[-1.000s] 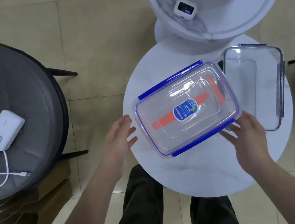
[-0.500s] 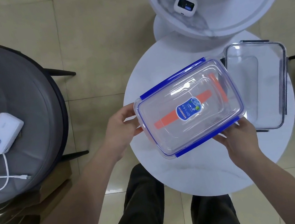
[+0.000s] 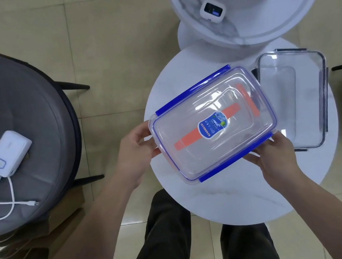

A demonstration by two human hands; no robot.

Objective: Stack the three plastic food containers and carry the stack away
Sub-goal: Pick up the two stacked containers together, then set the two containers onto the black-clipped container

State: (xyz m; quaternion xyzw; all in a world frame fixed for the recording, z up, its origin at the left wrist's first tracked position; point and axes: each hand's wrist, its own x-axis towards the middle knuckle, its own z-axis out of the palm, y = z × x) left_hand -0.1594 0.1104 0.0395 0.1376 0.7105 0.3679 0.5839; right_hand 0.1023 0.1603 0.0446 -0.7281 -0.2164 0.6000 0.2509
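Gripping the blue-clipped container (image 3: 212,124) at both ends over the round white table (image 3: 224,202).

Left hand (image 3: 137,156) clamps the container's left short edge, thumb on the lid rim and fingers curled beneath; right hand (image 3: 273,157) clamps the near right corner, fingers under the blue clip; the box lies between the two hands, tilted askew, with an orange-strapped container showing through its clear lid; a grey-clipped container (image 3: 297,98) sits just beside it to the right, on the table; a white power bank (image 3: 9,156) with its cable rests on the grey chair (image 3: 25,109), well apart to the left.
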